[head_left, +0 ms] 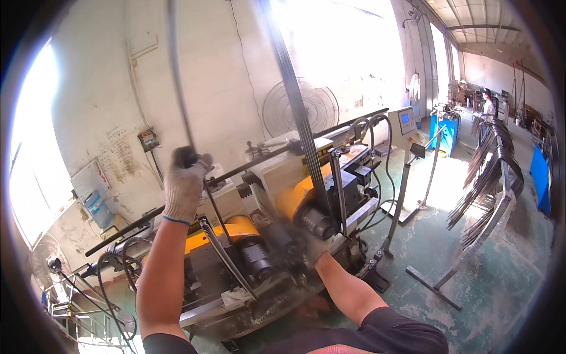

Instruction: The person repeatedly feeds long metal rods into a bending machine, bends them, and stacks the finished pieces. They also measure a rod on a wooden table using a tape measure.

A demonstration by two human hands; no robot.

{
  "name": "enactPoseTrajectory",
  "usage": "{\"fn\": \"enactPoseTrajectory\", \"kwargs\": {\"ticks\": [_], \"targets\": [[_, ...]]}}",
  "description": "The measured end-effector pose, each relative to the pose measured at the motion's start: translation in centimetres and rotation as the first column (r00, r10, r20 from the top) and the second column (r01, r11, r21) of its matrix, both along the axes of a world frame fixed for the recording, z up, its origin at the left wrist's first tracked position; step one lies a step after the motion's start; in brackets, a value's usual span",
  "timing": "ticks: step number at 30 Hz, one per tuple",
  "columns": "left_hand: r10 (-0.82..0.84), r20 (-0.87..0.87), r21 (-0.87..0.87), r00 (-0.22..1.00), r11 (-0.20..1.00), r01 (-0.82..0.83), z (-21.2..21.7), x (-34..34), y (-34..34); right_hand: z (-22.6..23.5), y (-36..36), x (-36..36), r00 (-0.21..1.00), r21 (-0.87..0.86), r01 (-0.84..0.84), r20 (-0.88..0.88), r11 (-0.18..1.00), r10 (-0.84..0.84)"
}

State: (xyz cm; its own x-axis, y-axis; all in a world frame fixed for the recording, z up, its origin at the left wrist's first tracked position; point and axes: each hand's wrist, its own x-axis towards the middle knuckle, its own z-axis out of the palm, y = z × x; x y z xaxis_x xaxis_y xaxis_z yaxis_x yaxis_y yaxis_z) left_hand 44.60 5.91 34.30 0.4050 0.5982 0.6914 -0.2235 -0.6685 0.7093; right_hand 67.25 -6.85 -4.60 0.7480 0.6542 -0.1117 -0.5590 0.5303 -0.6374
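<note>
In a white knitted glove, my left hand (187, 186) is raised and closed round a long thin metal rod (179, 82). The rod runs up past the upper edge and down toward a machine with yellow guards (239, 226). My right hand (313, 251), low at the machine's front, is smeared by motion, so its fingers and anything in them are unclear. Beside it are dark ridged cylinders: one on the left (257, 257), another on the right (317, 222). A dark blurred part (282, 243) lies between them. An upright bundle of long rods (293, 94) rises behind the right cylinder.
A control box with a small screen (404, 125) stands at the machine's right. Farther right, many long dark rods (486, 171) hang over a metal rack (501, 206). A blue cabinet (446, 134) and another person (488, 105) are beyond. A round fan (300, 106) stands behind the machine.
</note>
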Motion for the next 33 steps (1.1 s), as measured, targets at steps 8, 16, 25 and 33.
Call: {"fn": "enactPoseTrajectory", "kwargs": {"ticks": [8, 16, 25, 33], "targets": [[0.086, -0.134, -0.076, 0.987, 0.992, -0.097, 1.1, -0.9, -1.6, 2.1, 0.9, -0.2, 0.972, 0.173, -0.161, -0.142, 0.972, 0.186], [0.063, -0.098, -0.110, 0.993, 0.991, -0.074, 1.1, -0.2, -1.3, -0.8, 1.8, 0.2, 0.972, 0.161, -0.005, -0.233, 0.987, 0.043], [0.056, -0.067, -0.163, 0.996, 0.984, -0.066, 1.0, 0.9, -0.8, -3.6, 3.6, 1.8, 0.977, 0.134, 0.094, -0.203, 0.987, -0.066], [0.029, -0.051, -0.184, 0.998, 0.982, -0.038, 1.1, 0.9, -0.6, -2.2, 2.6, 0.8, 0.984, 0.130, 0.113, -0.151, 0.985, -0.093]]}}
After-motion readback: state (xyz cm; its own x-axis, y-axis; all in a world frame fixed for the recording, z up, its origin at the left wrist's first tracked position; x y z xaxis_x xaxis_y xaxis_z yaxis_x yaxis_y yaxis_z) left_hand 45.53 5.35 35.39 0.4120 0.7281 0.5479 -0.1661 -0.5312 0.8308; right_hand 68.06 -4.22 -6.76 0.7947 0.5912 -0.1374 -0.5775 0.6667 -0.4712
